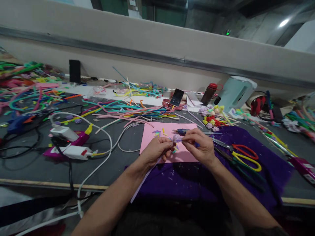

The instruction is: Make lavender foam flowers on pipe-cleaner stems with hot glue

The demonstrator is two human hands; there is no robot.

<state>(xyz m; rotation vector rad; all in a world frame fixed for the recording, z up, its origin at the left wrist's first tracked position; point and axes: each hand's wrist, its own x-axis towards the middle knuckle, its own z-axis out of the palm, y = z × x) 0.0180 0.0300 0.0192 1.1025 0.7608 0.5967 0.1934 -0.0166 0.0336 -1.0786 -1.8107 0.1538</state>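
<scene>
Far to the left of the fingers, a heap of bright pipe cleaners [27, 88] covers the grey table [128, 141]. Closer in, still left of the hands, a white charger block [64, 131] and a white-and-pink glue gun [73, 151] lie among white and black cables [103, 154].

The left hand [157, 151] sits over the lower left part of a pink sheet of paper [159, 131], its fingers [169, 149] curled in a pinch on the left end of a small pale-lilac fuzzy piece [177, 139]. That piece is held just above the pink sheet, between the two hands. The right hand [200, 146] meets it from the other side, with thumb and fingertips [187, 139] closed on its right end, so both hands grasp the same small piece and nearly touch. Whether the piece is bent or twisted cannot be told; it is too small and blurred.

Short coloured snippets [157, 133] lie on the pink sheet just beyond the left fingers, and a dark blue pen-like tool [181, 131] lies just beyond the right fingertips. Beneath the wrists spreads a purple felt cloth [187, 180].

Right of the right fingers, scissors with red and yellow handles [243, 155] rest on the purple cloth. Farther back sit small fuzzy flowers [213, 118], a phone [176, 97], a dark bottle with a red cap [209, 93] and a pale green jug [235, 91].
</scene>
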